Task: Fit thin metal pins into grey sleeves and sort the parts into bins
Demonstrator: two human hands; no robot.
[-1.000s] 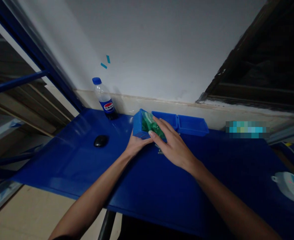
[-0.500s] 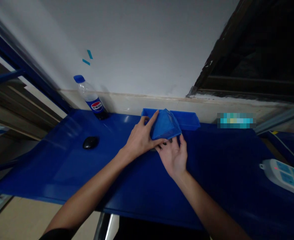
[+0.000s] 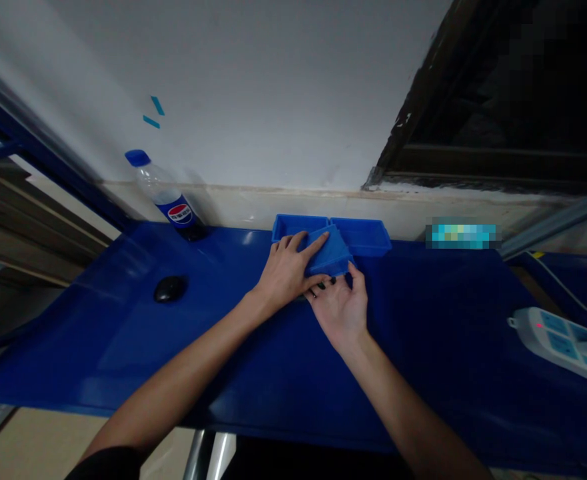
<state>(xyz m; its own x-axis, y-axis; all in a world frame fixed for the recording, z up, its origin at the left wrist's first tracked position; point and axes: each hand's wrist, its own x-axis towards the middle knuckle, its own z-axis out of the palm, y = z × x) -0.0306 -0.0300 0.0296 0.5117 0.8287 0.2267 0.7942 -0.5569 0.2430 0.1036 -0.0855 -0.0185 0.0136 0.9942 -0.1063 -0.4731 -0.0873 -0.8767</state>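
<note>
A small blue plastic bin (image 3: 331,251) is tipped over between my hands, its base facing up and its opening hidden below. My left hand (image 3: 284,272) grips it from the left, fingers over the top and thumb along the near edge. Palm up beneath the near right side, my right hand (image 3: 342,312) has its thumb against the bin's right corner. Small dark things (image 3: 332,281) show between its fingers and the bin's edge; their kind cannot be made out. Two more blue bins, a left one (image 3: 300,222) and a right one (image 3: 360,233), stand just behind.
On the blue tabletop (image 3: 138,360), a black computer mouse (image 3: 169,289) lies to the left. A Pepsi bottle (image 3: 178,211) stands near the wall. At the right are a white power strip (image 3: 563,343) and a blurred turquoise packet (image 3: 463,233) by the wall.
The held bin has tilted further over and sits slightly lower, with more of its flat base showing. My left fingers lie flatter across it. The camera view has shifted a little.
</note>
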